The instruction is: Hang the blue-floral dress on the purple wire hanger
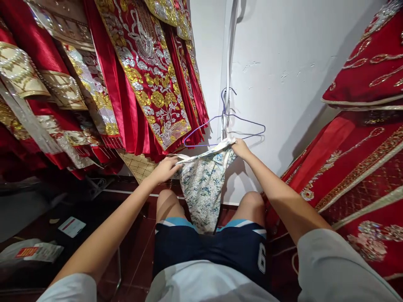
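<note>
A white garment with a blue and green floral print (203, 188) hangs stretched between my hands, its lower end reaching down between my knees. My left hand (166, 168) grips its upper left edge, with the thumb and fingers closed on the fabric. At the upper right corner, my right hand (241, 148) is closed on the pale band of the same garment. Just behind and above the fabric, a thin purple hanger (244, 118) hangs against the wall, and neither hand touches it.
Red embroidered garments (154, 84) hang at the upper left. More red beaded clothing (355, 167) fills the right side. A white wall (283, 54) stands ahead. At the lower left lie a white card (72, 227) and a plastic bag (19, 250) on a dark surface.
</note>
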A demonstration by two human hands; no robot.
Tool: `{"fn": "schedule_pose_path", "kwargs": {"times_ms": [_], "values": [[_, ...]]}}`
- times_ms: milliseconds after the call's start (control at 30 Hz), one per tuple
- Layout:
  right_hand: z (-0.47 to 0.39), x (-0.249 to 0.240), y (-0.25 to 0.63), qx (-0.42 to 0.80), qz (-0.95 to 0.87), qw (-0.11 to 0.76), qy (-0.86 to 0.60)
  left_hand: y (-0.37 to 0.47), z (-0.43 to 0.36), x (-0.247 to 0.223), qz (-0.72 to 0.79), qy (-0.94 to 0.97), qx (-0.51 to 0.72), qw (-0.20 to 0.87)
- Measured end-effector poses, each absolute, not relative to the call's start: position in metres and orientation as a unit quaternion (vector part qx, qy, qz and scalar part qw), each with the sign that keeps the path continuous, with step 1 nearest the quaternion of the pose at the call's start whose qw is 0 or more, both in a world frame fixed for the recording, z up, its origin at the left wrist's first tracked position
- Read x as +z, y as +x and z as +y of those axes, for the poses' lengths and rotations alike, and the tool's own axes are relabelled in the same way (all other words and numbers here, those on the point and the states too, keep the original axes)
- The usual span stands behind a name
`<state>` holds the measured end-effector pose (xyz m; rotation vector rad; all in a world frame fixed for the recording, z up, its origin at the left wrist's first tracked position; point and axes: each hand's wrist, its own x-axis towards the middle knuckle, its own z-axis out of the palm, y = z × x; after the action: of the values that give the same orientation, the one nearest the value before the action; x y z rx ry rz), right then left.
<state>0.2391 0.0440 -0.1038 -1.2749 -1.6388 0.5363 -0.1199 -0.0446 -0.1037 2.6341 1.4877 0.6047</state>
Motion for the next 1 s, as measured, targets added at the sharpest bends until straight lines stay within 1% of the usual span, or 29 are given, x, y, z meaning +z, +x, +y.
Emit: {"fn": "schedule_pose_path", "kwargs": {"times_ms": [100,200,400,500,600,700,833,900,1000], "values": [[0.026,-0.107,0.257,0.196,-0.672,0.497,-0.512,-0.11,-0.048,-0.101,0.451,0.848,0.273,0.059],[0.005,-0.101,0.273,0.193,-0.673,0.503,-0.507,-0.095,-0.047,-0.092,0.416,0.847,0.32,0.08],[-0.022,-0.086,0.26,0.181,-0.67,0.503,-0.515,-0.045,-0.029,-0.048,0.316,0.857,0.401,0.072],[-0.028,-0.089,0.238,0.184,-0.666,0.521,-0.501,-0.018,-0.014,-0.026,0.334,0.826,0.452,0.048],[-0.033,-0.09,0.227,0.194,-0.673,0.528,-0.48,-0.003,0.005,-0.016,0.378,0.779,0.499,0.035],[-0.038,-0.083,0.239,0.167,-0.675,0.55,-0.463,-0.002,0.021,-0.014,0.403,0.772,0.491,0.021],[-0.033,-0.067,0.289,0.079,-0.581,0.613,-0.53,-0.01,0.027,-0.004,0.435,0.767,0.472,-0.011],[-0.027,-0.06,0.317,0.071,-0.576,0.597,-0.554,-0.012,0.026,0.002,0.446,0.773,0.451,-0.023],[-0.023,-0.051,0.348,0.146,-0.604,0.54,-0.568,-0.015,0.025,0.006,0.454,0.781,0.426,-0.041]]}}
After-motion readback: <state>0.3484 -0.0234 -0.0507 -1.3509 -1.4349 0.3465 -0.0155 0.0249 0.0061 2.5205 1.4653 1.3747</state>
